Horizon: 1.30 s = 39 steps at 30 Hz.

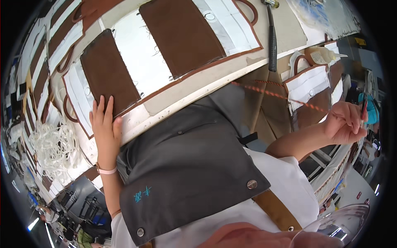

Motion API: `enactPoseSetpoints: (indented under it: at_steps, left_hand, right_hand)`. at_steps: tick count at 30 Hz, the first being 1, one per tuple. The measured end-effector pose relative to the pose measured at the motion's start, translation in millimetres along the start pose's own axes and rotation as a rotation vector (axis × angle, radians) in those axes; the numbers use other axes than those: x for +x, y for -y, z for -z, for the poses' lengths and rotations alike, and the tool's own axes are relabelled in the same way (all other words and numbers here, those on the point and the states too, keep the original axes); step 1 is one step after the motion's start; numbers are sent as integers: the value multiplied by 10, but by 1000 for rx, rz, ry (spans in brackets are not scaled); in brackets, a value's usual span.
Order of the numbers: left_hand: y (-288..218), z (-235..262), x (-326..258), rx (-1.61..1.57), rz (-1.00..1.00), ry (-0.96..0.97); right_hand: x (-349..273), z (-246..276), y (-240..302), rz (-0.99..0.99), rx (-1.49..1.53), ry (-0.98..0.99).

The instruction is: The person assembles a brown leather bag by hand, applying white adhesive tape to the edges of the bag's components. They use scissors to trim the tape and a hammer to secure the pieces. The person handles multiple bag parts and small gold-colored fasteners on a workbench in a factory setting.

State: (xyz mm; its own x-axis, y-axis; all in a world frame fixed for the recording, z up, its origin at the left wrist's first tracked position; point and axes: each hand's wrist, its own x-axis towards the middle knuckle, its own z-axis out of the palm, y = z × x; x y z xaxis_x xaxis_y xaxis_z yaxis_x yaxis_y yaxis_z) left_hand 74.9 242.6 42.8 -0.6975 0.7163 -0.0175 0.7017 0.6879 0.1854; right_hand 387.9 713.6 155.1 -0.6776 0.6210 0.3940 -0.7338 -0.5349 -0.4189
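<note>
A large flat bag piece [136, 53] lies on the table, white with brown panels, brown edging and curved handles. Loose threads stick out along the seams of the panels. My left hand [105, 128] rests open and flat on its near left corner, fingers on the smaller brown panel [108, 68]. Off to the right, away from the table, my right hand [345, 122] is raised and closed around a slim dark-red tool [364, 111], mostly hidden by the fingers. An orange-and-black twisted cord [281, 96] stretches from the table edge toward my right wrist.
A hammer [272, 39] with a black handle lies right of the bag piece. Tangled white strips [56, 144] heap at the left. More bag pieces [310, 89] and a squeeze bottle [322, 55] sit at the right. The table's front edge [186, 103] runs close to my apron.
</note>
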Motion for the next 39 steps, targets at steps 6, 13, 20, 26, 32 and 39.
enactPoseSetpoints:
  at_steps: [6,13,20,26,32,39]
  left_hand:
    - [-704,65,619,-307,-157,-175]
    - [-1186,-94,1256,-488,-392,-41]
    - [-1153,-357,1322,-417,-421,13]
    - [-1163,-331,1336,-431,-421,36]
    - [-1147,-310,1321,-432,-429,18]
    - [-1160,-288,1318,-435,-438,31]
  right_hand:
    - [141,192,-1075,-139,-459,-69]
    - [640,268,-2202,-659,-590,19]
    - [595,441,-2336,-753,-660,102]
    - [608,409,-2419,-762,-693,157]
    - [613,374,-2515,-857,-687,175]
    - [672,413,-2496,-915,-597,159]
